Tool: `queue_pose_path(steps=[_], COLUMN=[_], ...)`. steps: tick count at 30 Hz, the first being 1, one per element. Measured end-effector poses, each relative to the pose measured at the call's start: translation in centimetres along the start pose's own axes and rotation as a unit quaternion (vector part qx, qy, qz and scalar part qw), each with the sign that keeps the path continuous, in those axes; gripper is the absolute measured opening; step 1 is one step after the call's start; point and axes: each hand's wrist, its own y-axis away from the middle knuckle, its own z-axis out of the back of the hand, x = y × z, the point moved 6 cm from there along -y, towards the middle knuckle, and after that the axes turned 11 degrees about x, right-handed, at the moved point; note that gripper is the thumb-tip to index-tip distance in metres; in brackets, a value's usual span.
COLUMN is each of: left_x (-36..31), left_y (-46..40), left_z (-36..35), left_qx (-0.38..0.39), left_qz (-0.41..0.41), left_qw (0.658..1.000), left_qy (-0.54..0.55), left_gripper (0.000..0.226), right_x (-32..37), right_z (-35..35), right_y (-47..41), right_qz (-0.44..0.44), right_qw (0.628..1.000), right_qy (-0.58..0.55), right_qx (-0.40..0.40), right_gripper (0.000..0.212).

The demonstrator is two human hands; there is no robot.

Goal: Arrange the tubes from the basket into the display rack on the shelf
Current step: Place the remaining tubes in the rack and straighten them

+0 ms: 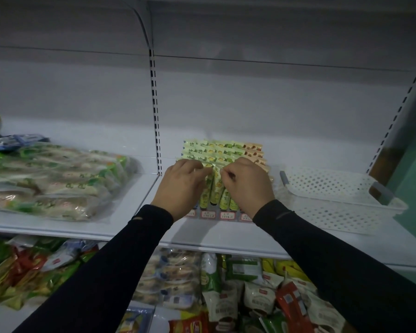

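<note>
A display rack point(222, 216) with red-and-white price labels along its front stands on the white shelf point(139, 219). It holds several rows of yellow-green tubes point(216, 150), with orange-topped ones at the right. My left hand point(181, 186) and my right hand point(246, 186) are both at the front row, fingers curled, pinching the flat top of a yellow-green tube point(216, 186) between them. The white perforated basket point(334, 200) sits to the right of the rack and looks empty.
A large clear bag of green-and-white packets point(55, 181) lies on the shelf to the left. A slotted upright point(155, 109) runs up the back wall. The shelf below is packed with snack packages point(202, 292).
</note>
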Motion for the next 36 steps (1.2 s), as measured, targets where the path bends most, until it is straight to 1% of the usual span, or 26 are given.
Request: queue_pose_path(steps=[4, 7, 11, 15, 17, 20, 25, 32, 36], left_x=[0.1, 0.0, -0.1, -0.2, -0.3, -0.3, -0.2, -0.3, -0.4], left_y=[-0.1, 0.0, 0.1, 0.1, 0.2, 0.3, 0.2, 0.2, 0.3], left_z=[0.1, 0.0, 0.1, 0.1, 0.1, 0.0, -0.4, -0.5, -0.5], left_qx=[0.001, 0.006, -0.004, -0.016, -0.013, -0.008, -0.004, -0.006, -0.005], left_qz=[0.002, 0.000, -0.009, -0.010, -0.012, -0.009, -0.002, 0.007, 0.012], left_qw=[1.000, 1.000, 1.000, 1.000, 1.000, 1.000, 1.000, 1.000, 1.000], left_qy=[0.001, 0.001, -0.006, -0.008, -0.008, -0.009, -0.009, -0.007, -0.006], left_gripper=[0.030, 0.032, 0.039, 0.040, 0.045, 0.047, 0.048, 0.051, 0.053], right_x=[-0.2, -0.2, -0.2, -0.1, -0.2, -0.4, -0.5, -0.3, -0.1], right_z=[-0.8, -0.9, -0.6, -0.3, -0.3, -0.5, -0.7, -0.6, -0.9], right_y=[-0.1, -0.7, -1.7, -2.3, -2.5, -2.6, -2.9, -3.2, -3.2], right_qz=[0.005, -0.008, -0.025, -0.038, -0.041, -0.044, -0.046, -0.037, -0.028], right_qw=[1.000, 0.999, 0.996, 0.992, 0.991, 0.990, 0.989, 0.987, 0.988], right_qy=[0.025, 0.035, 0.050, 0.053, 0.050, 0.042, 0.049, 0.081, 0.077], right_qx=[0.014, 0.023, 0.073, 0.112, 0.118, 0.124, 0.131, 0.136, 0.134], right_gripper=[0.029, 0.028, 0.027, 0.026, 0.026, 0.026, 0.037, 0.039, 0.045])
